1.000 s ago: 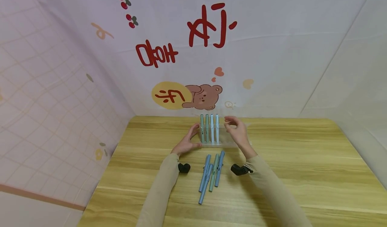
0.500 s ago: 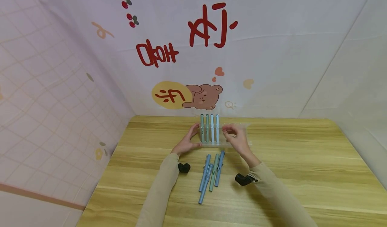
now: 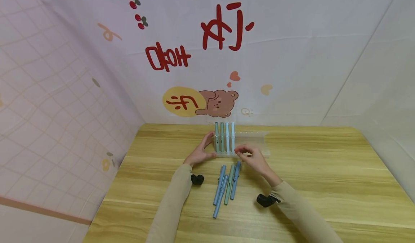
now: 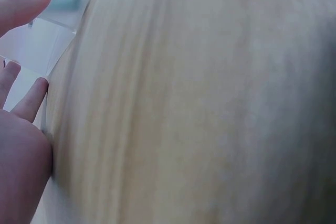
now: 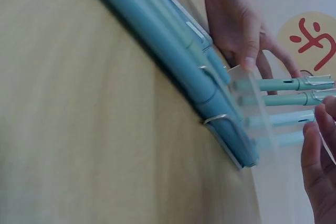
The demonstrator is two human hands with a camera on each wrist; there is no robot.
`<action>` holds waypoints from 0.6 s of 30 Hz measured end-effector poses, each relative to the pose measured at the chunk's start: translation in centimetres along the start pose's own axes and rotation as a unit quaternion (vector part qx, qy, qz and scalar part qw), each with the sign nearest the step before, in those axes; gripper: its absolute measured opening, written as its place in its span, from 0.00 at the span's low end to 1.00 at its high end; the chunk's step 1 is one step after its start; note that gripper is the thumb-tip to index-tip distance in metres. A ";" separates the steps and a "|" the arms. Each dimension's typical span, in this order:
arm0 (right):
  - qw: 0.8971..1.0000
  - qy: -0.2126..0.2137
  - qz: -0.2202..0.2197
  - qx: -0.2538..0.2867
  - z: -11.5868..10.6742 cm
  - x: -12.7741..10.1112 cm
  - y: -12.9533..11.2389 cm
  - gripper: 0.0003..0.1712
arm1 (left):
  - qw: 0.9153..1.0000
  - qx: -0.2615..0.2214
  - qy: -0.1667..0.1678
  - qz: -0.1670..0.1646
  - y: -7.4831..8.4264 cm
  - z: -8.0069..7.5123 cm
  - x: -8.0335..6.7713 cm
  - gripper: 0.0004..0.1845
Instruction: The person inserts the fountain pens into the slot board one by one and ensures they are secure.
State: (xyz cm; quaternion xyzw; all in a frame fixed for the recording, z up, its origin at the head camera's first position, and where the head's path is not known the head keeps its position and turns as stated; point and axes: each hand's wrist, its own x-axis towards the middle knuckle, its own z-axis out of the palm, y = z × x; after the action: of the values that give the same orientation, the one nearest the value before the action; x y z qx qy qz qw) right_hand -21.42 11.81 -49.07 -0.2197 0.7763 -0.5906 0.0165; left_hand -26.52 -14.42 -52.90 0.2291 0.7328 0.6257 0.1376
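Pens stand and lie on a pale wooden worktop point(image 3: 308, 171), seen from a camera on the person's head. Near the far edge sits a clear plastic pen rack point(image 3: 253, 142). Four pale blue and green pens point(image 3: 224, 138) stand upright side by side in its left end; the rest of the rack to the right holds none. The left hand point(image 3: 201, 152) rests against the left end of the rack, fingers straight and spread, thumb on the near side; its grip is wide and flat, steadying the rack rather than clasping it. In the left wrist view the same fingers point(image 4: 23, 3) lie against the clear plastic. The right hand point(image 3: 253, 158) hovers just in front of the rack, right of the standing pens, fingers curled with fingertips drawn toward the thumb. Its grip is narrow, but whether it pinches anything cannot be told. Just below it, four more blue and green pens point(image 3: 227, 185) lie in a loose bundle on the worktop, touching one another, pointing toward the rack. In the right wrist view these lying pens point(image 5: 178, 61) fill the frame's middle, their metal clips showing, with their ends close to the rack. Both arms wear beige sleeves. Behind the worktop hangs a pale backdrop with red lettering and a cartoon bear point(image 3: 218, 104).
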 end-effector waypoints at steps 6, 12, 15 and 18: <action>0.998 -0.058 0.010 -0.029 0.0 -0.6 2.1 0.12 | 1.000 0.005 -0.003 -0.004 0.3 0.1 -0.1 0.51; 0.993 -0.094 -0.007 -0.067 -0.5 -0.9 5.0 0.13 | 1.000 0.005 -0.001 -0.007 0.3 0.1 0.0 0.51; 0.992 -0.108 -0.012 -0.068 -0.9 -1.0 5.6 0.14 | 1.000 0.004 0.004 -0.005 -0.4 0.1 0.2 0.51; 0.991 -0.122 -0.005 -0.062 -1.2 -1.2 6.0 0.16 | 1.000 0.019 0.015 -0.007 -1.5 0.1 0.5 0.52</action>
State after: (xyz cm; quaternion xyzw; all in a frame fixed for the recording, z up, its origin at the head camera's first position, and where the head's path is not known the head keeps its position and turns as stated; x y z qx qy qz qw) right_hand -22.63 14.52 -54.54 -0.2950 0.8024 -0.5102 0.0942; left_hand -27.17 -14.27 -54.38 0.2173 0.7480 0.6142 0.1263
